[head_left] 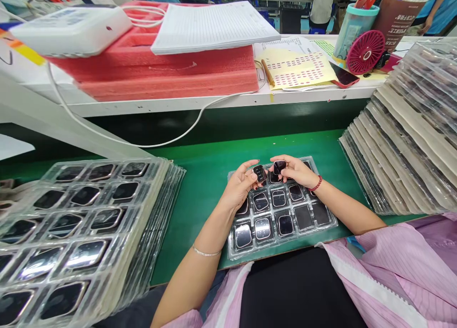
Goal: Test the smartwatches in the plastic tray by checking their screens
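My left hand (240,187) pinches a small square smartwatch case (260,173) that shows a few pale marks on its dark face. In my right hand (297,170), between thumb and fingers, is another dark, glossy smartwatch case (279,166). The two cases are held close together, tilted, above the far part of a clear plastic tray (282,244). Several similar square watch cases sit in the tray's pockets, such as a watch case (285,224) in the near row. Two pockets at the near right hold no case. My hands hide part of the far row.
A tall stack of filled clear trays (143,252) stands at the left. More stacked trays (396,142) lean at the right. Behind, a white shelf (303,95) carries pink foam (167,78), a notebook (214,28), a phone (344,75) and a fan (366,52). A white cable (157,146) droops below it.
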Demonstrator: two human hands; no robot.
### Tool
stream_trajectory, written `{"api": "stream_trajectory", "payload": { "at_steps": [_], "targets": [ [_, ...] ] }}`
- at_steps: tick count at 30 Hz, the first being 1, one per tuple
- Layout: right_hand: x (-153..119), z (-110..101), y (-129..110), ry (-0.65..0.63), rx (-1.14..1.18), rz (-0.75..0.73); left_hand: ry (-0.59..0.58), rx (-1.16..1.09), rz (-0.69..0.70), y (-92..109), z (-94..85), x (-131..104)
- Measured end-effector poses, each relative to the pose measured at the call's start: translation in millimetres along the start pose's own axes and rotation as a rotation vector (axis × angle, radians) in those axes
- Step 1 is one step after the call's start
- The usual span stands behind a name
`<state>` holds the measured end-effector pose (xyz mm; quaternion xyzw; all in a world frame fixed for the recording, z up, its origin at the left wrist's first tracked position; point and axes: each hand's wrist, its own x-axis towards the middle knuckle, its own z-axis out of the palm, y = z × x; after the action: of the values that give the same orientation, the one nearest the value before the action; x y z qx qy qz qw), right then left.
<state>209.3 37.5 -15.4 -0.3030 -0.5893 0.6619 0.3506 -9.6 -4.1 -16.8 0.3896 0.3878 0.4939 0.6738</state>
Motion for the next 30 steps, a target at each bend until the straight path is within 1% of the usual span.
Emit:
{"api": "stream_trajectory", "payload": {
  "at_steps": [15,23,27,30],
  "targets": [
    [-1.9,2.6,-1.5,0.005,-0.082,0.02,-0.034,0.02,0.019,-0.4,0.4,-1.3],
    [-1.5,4.0,0.2,0.015,-0.067,0.02,-0.048,0.048,0.032,1.8,2.8,-2.8],
    [-1.6,5.0,-0.3,0.026,-0.066,0.019,-0.039,0.047,0.028,2.2,2.5,-3.0],
    [-1.4,5.5,-0.9,0.032,-0.08,0.018,-0.002,0.064,0.004,4.5,4.3,-4.1]
  ]
}}
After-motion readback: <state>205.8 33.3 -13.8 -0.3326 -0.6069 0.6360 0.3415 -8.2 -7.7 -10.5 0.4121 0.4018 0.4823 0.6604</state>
